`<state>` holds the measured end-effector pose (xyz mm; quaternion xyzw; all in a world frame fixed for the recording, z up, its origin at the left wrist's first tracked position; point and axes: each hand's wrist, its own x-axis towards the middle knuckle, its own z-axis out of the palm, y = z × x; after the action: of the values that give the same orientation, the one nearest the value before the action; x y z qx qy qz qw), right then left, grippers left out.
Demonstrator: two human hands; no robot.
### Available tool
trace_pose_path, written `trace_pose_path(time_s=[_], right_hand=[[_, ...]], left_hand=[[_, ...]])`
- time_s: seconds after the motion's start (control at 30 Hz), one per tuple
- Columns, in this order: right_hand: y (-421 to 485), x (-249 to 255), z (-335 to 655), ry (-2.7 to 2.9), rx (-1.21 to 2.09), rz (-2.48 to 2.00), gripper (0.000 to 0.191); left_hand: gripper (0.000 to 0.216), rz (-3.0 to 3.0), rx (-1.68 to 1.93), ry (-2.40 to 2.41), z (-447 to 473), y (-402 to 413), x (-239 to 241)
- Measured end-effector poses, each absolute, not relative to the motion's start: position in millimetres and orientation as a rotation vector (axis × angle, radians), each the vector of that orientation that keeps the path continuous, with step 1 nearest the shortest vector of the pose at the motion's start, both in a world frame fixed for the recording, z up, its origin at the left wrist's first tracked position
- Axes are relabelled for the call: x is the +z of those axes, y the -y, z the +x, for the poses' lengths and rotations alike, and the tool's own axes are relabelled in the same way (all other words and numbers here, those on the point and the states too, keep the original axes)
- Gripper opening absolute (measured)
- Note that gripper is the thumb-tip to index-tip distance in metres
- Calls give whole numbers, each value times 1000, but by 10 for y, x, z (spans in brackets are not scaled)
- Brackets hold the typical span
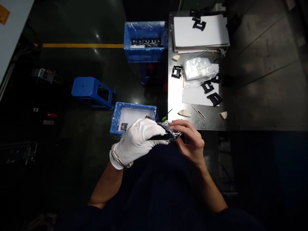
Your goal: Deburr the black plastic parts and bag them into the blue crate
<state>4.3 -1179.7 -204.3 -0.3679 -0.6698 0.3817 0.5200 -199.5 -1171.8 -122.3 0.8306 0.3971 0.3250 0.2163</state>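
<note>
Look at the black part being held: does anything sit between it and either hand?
Yes: crumpled clear plastic covers the end of the black part nearest the right hand. The left hand wears a white glove; whether plastic reaches under it, I can't tell.

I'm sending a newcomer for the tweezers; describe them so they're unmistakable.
Find the metal table on the right. Near its closest edge, between a long cream piece and a smaller cream piece, lie the tweezers. Slim, shiny and two-pronged, they differ from both pieces.
</note>
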Motion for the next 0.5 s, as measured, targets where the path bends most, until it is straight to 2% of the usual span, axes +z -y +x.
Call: trace_pose_path(time_s=[0.27,0.37,0.43,0.5], right_hand=[[12112,-1954,-174,1640,799,-1072,33],[12167,-1950,-229,1635,789,-1114,24],[12167,-1964,-266,1617,826,-1129,16],[12139,-1985,-300,1555,915,-1137,16]], left_hand=[[21,2179,855,-895,-2273,11693,-1362],[22,2033,824,-956,-2339,11740,-1473],[40,1772,758,-1184,-2403,11792,-1571],[62,1441,693,-1353,-2476,11849,-1683]])
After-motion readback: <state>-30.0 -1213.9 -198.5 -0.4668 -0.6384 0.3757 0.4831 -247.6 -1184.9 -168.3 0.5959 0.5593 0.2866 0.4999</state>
